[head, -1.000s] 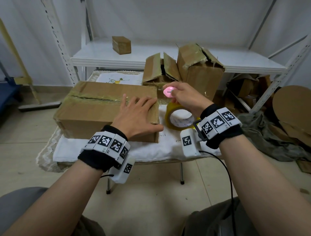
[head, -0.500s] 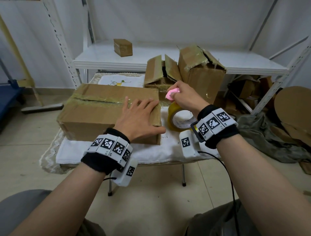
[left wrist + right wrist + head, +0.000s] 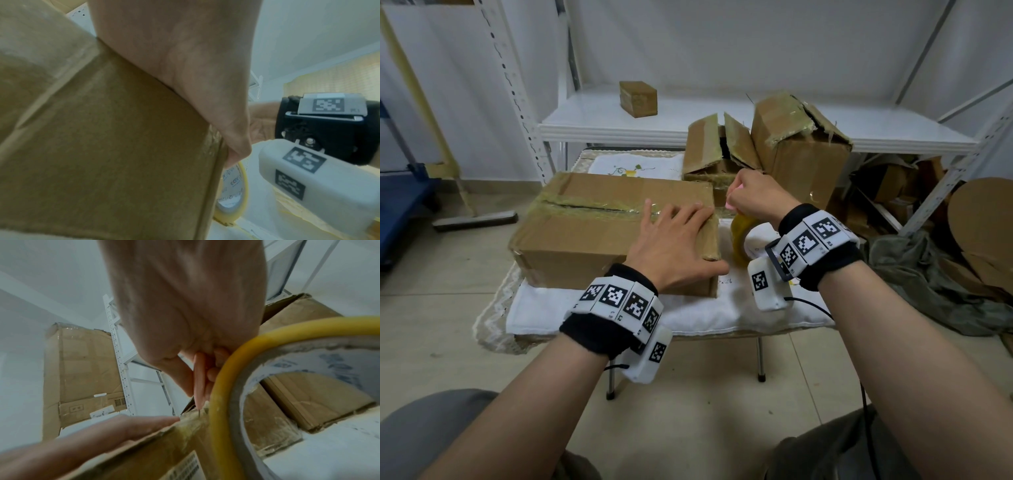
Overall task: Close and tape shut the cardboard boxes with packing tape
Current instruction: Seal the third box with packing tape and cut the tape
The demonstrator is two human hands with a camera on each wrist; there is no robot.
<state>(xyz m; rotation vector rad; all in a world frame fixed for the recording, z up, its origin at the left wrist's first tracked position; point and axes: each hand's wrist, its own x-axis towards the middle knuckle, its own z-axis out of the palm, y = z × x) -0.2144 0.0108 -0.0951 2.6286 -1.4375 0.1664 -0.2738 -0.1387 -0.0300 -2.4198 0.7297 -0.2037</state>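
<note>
A large cardboard box (image 3: 585, 226) lies on the cloth-covered table, its top seam covered by shiny tape (image 3: 592, 205). My left hand (image 3: 674, 233) presses flat on the box's right end, fingers spread, thumb over the near edge. My right hand (image 3: 739, 193) pinches a small pink cutter (image 3: 199, 382) between thumb and fingers. The cutter's tip touches the tape at the box's right top edge. A yellow-edged tape roll (image 3: 743, 240) stands upright against the box's right side, under that hand. The left wrist view shows the box side (image 3: 102, 146) and the tape roll (image 3: 232, 191).
Two cardboard boxes with raised flaps (image 3: 717, 154) (image 3: 799, 154) stand behind the tape roll. A small brown box (image 3: 638, 98) sits on the white shelf (image 3: 722, 126). Cardboard scraps (image 3: 983, 212) and grey cloth lie on the floor at right. The white tablecloth (image 3: 688, 313) shows in front of the box.
My right hand has come down and leftward with the pink cutter, from above the tape roll to the box's right top edge. The left hand stays pressed on the box.
</note>
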